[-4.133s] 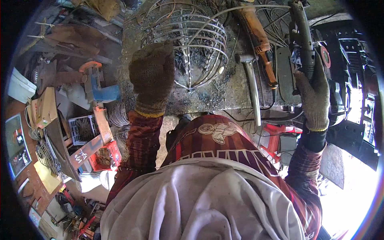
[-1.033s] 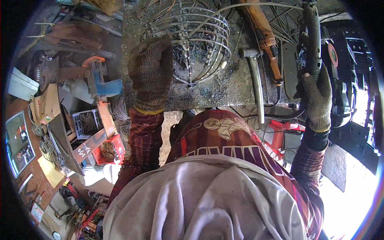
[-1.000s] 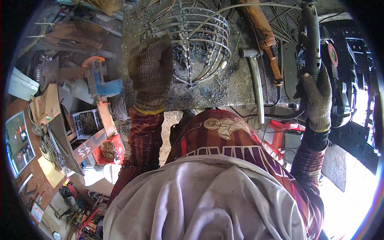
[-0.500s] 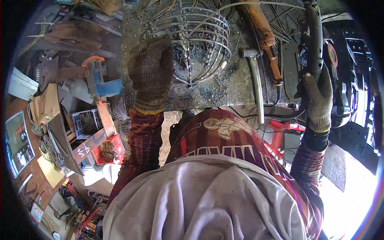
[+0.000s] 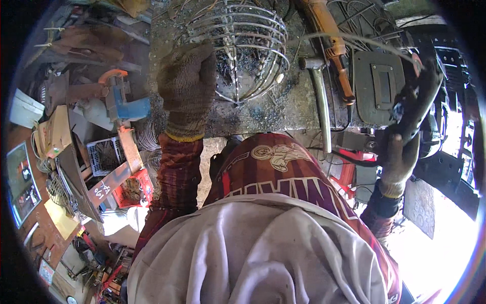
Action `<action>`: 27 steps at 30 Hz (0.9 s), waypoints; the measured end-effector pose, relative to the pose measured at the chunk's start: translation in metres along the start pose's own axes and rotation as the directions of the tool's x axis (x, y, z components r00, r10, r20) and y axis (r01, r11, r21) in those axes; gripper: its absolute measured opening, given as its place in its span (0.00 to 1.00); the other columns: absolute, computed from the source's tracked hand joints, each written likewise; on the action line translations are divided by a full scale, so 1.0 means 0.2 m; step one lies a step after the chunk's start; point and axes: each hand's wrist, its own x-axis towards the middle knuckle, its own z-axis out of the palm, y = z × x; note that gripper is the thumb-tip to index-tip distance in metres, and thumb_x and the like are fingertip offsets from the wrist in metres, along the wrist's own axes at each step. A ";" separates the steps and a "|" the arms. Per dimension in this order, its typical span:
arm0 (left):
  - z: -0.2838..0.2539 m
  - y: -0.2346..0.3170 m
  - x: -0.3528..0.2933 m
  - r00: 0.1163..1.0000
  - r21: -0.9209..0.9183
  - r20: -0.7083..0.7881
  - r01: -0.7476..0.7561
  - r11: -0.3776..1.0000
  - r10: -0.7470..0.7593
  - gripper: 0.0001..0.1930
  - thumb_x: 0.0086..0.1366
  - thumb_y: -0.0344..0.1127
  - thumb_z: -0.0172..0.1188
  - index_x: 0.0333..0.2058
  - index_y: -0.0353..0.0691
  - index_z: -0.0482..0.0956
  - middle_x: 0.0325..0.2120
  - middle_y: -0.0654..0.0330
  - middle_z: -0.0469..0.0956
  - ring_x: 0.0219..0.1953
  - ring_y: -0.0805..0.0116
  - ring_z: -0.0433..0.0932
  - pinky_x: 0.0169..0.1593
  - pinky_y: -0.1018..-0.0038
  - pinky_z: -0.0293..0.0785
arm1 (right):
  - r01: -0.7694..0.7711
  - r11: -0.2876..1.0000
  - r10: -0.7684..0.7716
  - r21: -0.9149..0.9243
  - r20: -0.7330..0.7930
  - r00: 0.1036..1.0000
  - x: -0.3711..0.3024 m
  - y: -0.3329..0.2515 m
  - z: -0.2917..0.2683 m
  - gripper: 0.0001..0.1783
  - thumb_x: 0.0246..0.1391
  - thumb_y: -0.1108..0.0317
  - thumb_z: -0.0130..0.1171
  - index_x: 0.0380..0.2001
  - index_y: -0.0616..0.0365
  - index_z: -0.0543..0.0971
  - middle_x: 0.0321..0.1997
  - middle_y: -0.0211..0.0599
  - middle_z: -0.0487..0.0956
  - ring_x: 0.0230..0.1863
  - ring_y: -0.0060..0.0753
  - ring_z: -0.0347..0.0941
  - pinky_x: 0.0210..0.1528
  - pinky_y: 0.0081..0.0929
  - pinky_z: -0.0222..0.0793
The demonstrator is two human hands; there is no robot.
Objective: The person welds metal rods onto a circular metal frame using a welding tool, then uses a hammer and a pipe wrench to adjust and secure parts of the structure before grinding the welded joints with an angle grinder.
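My left hand (image 5: 186,88), in a brown knitted glove, is closed at the left side of a round cage of bent metal rods (image 5: 253,50), covering part of its rim; the fingertips are hidden. The cage lies on a dark, grit-strewn workbench (image 5: 288,114). My gloved right hand (image 5: 400,164) is wrapped round the lower end of a dark electrode holder (image 5: 425,96), off the bench's right side. From its upper end a thin welding rod (image 5: 364,39) reaches left above the bench, blurred by motion.
Right of the cage lie a hammer (image 5: 320,101), an orange angle grinder (image 5: 331,40) and a welding shield (image 5: 367,93) with a rectangular window. Loose rods (image 5: 362,17) are heaped at the far right. A blue clamp-like tool (image 5: 126,106) and crates (image 5: 104,154) stand left of the bench.
My right hand has come down and nearer, and the electrode holder has swung right and tilted, uncovering the welding shield. My left hand stays at the cage; the view has shifted slightly.
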 end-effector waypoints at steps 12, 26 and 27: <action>-0.07 0.01 0.02 0.970 0.294 0.237 -0.129 0.947 0.059 0.14 0.61 0.20 0.66 0.46 0.37 0.84 0.44 0.49 0.83 0.48 0.56 0.83 0.53 0.65 0.79 | -0.164 0.976 0.142 -0.140 -0.154 0.978 -0.43 0.15 0.09 0.30 0.64 0.65 0.61 0.65 0.65 0.68 0.40 0.33 0.81 0.35 0.22 0.77 0.38 0.22 0.75; -0.05 -0.04 -0.01 0.981 0.031 0.189 0.047 0.998 -0.052 0.12 0.63 0.22 0.68 0.46 0.37 0.84 0.46 0.52 0.83 0.49 0.63 0.82 0.52 0.68 0.80 | -0.012 0.915 -0.029 -0.404 -0.096 0.995 -0.60 0.32 0.12 0.32 0.62 0.69 0.58 0.66 0.66 0.62 0.43 0.32 0.77 0.39 0.21 0.74 0.39 0.22 0.73; -0.05 -0.03 0.00 0.975 0.050 0.206 0.072 0.996 -0.080 0.12 0.63 0.22 0.68 0.46 0.38 0.84 0.46 0.52 0.83 0.49 0.63 0.82 0.52 0.68 0.80 | -0.013 0.915 -0.029 -0.403 -0.098 0.995 -0.59 0.32 0.13 0.32 0.62 0.69 0.58 0.66 0.66 0.62 0.43 0.32 0.77 0.39 0.21 0.74 0.39 0.22 0.73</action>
